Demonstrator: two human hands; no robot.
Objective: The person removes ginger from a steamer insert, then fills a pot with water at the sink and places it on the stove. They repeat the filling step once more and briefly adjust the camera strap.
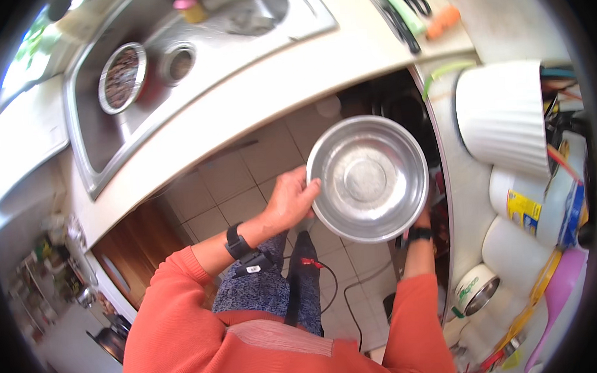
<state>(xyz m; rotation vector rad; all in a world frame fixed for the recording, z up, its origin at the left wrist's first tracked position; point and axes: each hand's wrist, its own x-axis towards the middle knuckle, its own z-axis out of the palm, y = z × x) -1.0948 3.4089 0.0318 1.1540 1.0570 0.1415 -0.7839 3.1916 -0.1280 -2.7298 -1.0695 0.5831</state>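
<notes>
My left hand (293,194) grips the left rim of a round stainless steel bowl (367,176), thumb over the edge. The inside of the bowl faces me, and nothing lies in it. My right hand (423,217) is at the bowl's lower right side, largely hidden behind it. Whether its fingers touch the bowl or something beyond it cannot be seen. A band circles each wrist. The bowl is held above the tiled floor (235,208), in front of the counter edge.
A steel sink (160,110) holds a bowl of brown pieces (123,78). Knives (396,20) and a carrot-like orange piece (443,21) lie on the counter (294,70). At right stand a white ribbed container (500,115) with utensils and a mug (475,291). A cable (352,303) crosses the floor.
</notes>
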